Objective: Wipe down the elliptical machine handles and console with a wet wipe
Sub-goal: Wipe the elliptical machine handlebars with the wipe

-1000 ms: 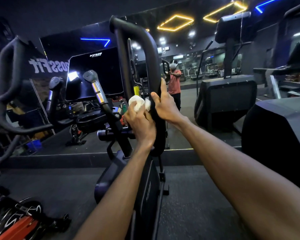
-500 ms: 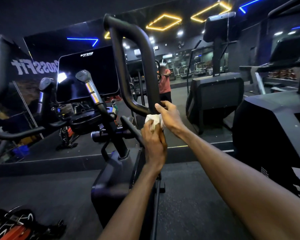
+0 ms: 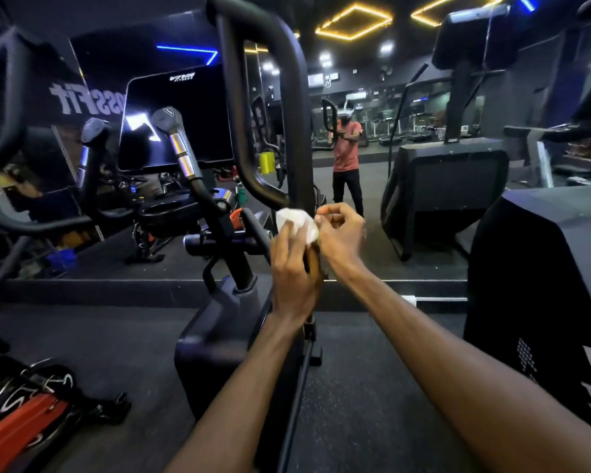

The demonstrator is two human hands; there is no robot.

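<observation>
A bunched white wet wipe (image 3: 296,222) sits just below the lower bend of the elliptical's tall black right handle (image 3: 289,107). My left hand (image 3: 292,271) holds the wipe from below. My right hand (image 3: 338,237) pinches the wipe's right edge with curled fingers, just off the handle. The dark console screen (image 3: 178,121) stands to the left, with a short silver-banded grip (image 3: 176,145) in front of it. The left moving handle (image 3: 0,107) curves at the far left.
A wall mirror ahead reflects the gym and a person in a red shirt (image 3: 346,148). A large black machine (image 3: 539,288) stands close on the right and another one (image 3: 444,186) sits behind it. A red and black machine part (image 3: 21,418) lies at the lower left.
My right hand has let go of the handle and now pinches the wipe. Both hands dropped from the handle's mid section to below its lower bend. The view moved closer.
</observation>
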